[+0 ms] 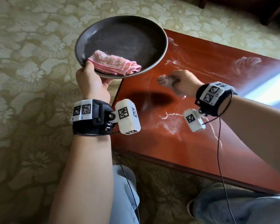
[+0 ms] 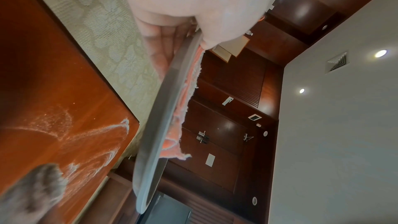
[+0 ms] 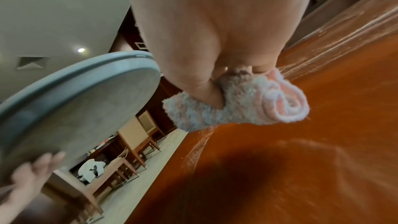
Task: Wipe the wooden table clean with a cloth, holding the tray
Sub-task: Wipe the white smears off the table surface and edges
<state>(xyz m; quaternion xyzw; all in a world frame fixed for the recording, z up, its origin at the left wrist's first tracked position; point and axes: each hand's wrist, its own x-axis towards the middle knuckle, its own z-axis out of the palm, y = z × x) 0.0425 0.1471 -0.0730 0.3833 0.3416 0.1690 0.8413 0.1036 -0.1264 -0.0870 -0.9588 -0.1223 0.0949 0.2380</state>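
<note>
**Tray held clear at the table's corner while a bunched cloth meets the powder**

The left hand (image 1: pixel 91 80) grips the near rim of a round dark tray (image 1: pixel 103 39), thumb on top and fingers (image 3: pixel 41 163) spread beneath it. The tray is lifted off the wooden table (image 1: pixel 192 143) and overhangs its left edge and the patterned carpet (image 1: pixel 31 62). A folded pink cloth (image 1: pixel 115 64) lies inside the tray, just beside the thumb.

The right hand (image 1: pixel 183 83) is curled around a second, bunched fluffy cloth (image 3: pixel 239 103), pink and pale grey, which is pressed to the tabletop near the middle. White powder (image 1: pixel 171 122) is smeared over the red-brown surface in streaks and swirls, some beyond the cloth, some nearer the person. The tray's shadow falls as a dark patch on the wood between the two hands.

Both wrists carry black straps with white marker blocks. Light blue trouser legs (image 1: pixel 241 207) show below the table's near edge.
</note>
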